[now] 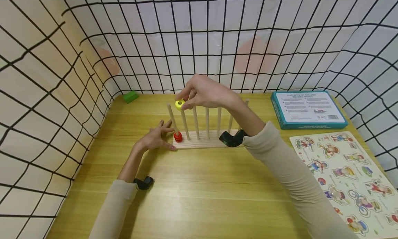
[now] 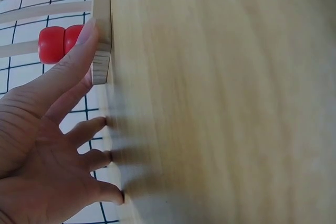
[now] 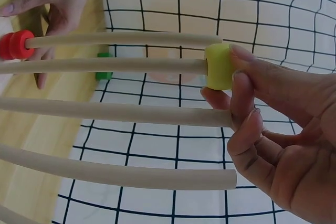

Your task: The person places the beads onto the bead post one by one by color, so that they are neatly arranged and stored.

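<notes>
My right hand (image 1: 206, 92) pinches a yellow bead (image 1: 178, 106) between thumb and fingers, at the top of the second peg (image 1: 185, 125) from the left. In the right wrist view the peg's tip meets the yellow bead (image 3: 218, 69); how far it goes in is hidden. Two red beads (image 1: 178, 137) sit stacked at the foot of the leftmost peg (image 1: 171, 116). With thumb and index finger, my left hand (image 1: 155, 137) grips the left end of the wooden base (image 1: 202, 143). Its other fingertips touch the table in the left wrist view.
Several bare pegs rise from the base to the right. A green block (image 1: 130, 97) lies at the back left. At the right are a blue box (image 1: 309, 109) and a picture puzzle board (image 1: 342, 176). Black netting (image 1: 206, 55) surrounds the table (image 1: 199, 194).
</notes>
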Demonstrator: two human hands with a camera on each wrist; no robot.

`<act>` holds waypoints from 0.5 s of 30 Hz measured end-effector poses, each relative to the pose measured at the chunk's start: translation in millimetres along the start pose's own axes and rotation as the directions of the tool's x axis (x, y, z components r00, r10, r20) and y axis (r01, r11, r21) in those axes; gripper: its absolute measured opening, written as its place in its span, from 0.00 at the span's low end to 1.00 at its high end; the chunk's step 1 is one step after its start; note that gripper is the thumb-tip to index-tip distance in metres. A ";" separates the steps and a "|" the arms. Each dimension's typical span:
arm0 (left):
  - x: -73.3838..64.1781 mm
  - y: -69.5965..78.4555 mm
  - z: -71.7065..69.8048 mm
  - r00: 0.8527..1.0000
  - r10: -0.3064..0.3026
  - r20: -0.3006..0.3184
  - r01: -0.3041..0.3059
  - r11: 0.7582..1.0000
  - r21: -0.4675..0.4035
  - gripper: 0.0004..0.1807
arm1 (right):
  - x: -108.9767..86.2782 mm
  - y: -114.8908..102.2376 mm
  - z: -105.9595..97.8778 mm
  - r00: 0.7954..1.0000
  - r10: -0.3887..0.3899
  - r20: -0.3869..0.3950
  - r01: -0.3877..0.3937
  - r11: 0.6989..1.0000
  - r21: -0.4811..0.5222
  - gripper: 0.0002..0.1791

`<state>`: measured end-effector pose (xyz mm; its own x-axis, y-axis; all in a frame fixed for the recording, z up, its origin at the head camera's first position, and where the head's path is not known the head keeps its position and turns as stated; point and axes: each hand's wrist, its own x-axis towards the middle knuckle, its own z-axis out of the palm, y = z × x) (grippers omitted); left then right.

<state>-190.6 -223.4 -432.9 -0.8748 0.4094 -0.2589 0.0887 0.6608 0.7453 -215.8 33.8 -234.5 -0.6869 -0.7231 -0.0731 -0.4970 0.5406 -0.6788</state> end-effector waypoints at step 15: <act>-0.2 -1.4 0.8 1.000 0.002 -0.001 -0.002 1.000 -0.022 0.42 | 0.5 -2.4 -0.8 0.999 0.033 0.010 -0.033 0.999 -0.009 0.19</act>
<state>-190.1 -224.0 -434.3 -0.8751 0.4099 -0.2572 0.0798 0.6465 0.7588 -215.3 32.4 -232.3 -0.6979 -0.7088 -0.1027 -0.4785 0.5682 -0.6695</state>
